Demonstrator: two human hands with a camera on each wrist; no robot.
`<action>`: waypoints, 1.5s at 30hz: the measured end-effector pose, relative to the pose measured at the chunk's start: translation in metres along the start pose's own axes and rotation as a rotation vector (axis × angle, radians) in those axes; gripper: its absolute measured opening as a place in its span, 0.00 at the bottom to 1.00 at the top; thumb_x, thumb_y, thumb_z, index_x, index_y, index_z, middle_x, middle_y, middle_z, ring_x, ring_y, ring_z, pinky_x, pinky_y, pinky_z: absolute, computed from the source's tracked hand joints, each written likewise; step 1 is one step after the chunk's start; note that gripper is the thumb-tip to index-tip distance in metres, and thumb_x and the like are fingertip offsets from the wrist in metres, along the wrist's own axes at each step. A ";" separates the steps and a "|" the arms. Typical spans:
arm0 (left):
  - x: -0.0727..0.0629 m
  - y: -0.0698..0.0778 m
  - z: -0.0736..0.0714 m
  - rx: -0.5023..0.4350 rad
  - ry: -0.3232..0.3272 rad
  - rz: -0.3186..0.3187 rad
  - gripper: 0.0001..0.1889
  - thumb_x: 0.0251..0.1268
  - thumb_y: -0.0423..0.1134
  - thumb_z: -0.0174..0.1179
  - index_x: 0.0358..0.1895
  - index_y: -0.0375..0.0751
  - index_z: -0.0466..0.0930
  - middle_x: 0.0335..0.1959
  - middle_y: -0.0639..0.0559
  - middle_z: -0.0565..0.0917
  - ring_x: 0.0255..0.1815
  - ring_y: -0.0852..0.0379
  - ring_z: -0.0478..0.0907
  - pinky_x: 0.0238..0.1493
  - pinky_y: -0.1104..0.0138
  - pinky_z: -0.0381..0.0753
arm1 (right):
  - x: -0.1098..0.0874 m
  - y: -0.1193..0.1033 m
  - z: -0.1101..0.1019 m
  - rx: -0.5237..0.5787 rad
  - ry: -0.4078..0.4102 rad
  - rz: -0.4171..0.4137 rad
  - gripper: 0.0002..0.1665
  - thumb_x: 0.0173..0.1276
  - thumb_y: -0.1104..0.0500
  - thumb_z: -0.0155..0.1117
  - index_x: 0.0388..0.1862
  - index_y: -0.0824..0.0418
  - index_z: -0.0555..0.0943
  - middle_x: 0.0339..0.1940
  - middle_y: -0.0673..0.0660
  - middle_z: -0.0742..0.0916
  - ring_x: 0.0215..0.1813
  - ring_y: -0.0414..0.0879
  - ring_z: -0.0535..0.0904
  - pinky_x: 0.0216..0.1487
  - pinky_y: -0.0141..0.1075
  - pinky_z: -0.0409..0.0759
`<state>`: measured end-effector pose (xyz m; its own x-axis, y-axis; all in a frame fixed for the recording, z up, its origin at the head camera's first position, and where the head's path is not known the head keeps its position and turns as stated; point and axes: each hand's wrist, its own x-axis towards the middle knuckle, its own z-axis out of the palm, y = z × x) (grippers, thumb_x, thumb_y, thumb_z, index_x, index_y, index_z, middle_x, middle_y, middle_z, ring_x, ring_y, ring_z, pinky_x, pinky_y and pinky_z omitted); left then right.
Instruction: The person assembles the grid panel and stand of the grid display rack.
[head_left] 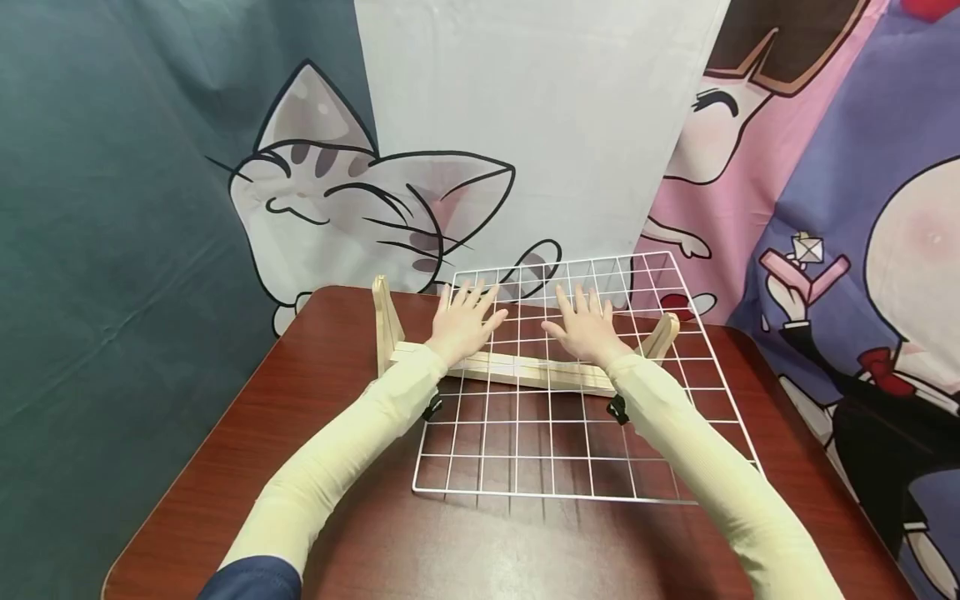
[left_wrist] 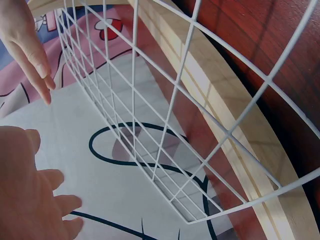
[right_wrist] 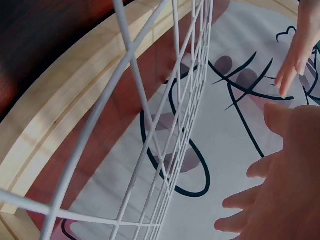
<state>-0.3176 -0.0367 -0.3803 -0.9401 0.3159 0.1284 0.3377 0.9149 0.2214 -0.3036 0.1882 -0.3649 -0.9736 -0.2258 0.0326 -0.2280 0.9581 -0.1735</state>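
1. While the white wire grid (head_left: 551, 422) lies under both your hands in the head view, it's offset to your R: your L hand (head_left: 461, 327) is right by its L edge, your R hand (head_left: 585, 329) well inside the R edge.
2. So your L is the nearer hand to a side edge; more grid sticks out past your R.
3. Grid pos: above the table (head_left: 480, 550), crossing over the wooden stand (head_left: 532, 372). Looks tilted, far edge up, nr edge toward you.
4. Axes: stand's long axis runs L–R across you, R end a bit closer. Grid's long side: can't tell, perspective squashes it.
5. Hands: apart from each other, fingers straight + spread, nothing gripped. Wrist cams show a gap btw fingers and grid; palm contact, can't tell.
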 end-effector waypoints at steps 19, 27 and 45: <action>-0.011 -0.011 -0.012 -0.112 0.262 -0.032 0.12 0.69 0.45 0.51 0.32 0.48 0.81 0.29 0.49 0.87 0.30 0.44 0.84 0.28 0.52 0.80 | -0.021 0.012 -0.023 0.051 0.040 -0.073 0.17 0.72 0.50 0.54 0.47 0.61 0.80 0.41 0.61 0.88 0.45 0.58 0.84 0.46 0.56 0.79; -0.017 -0.021 -0.014 -0.149 0.248 -0.035 0.13 0.69 0.46 0.51 0.31 0.48 0.82 0.25 0.49 0.85 0.26 0.44 0.82 0.25 0.52 0.78 | -0.041 0.021 -0.036 0.056 0.056 -0.095 0.16 0.71 0.51 0.54 0.43 0.59 0.83 0.37 0.58 0.88 0.41 0.54 0.83 0.42 0.55 0.78; -0.031 -0.049 -0.013 -0.212 0.020 -0.064 0.12 0.70 0.46 0.52 0.42 0.46 0.84 0.36 0.48 0.87 0.32 0.48 0.82 0.30 0.57 0.77 | -0.086 0.051 -0.069 0.066 0.084 -0.054 0.18 0.73 0.48 0.53 0.45 0.59 0.83 0.39 0.60 0.89 0.45 0.59 0.83 0.45 0.56 0.77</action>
<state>-0.3043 -0.0946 -0.3825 -0.9596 0.2514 0.1264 0.2814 0.8590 0.4277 -0.2322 0.2681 -0.3087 -0.9579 -0.2584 0.1254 -0.2816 0.9305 -0.2341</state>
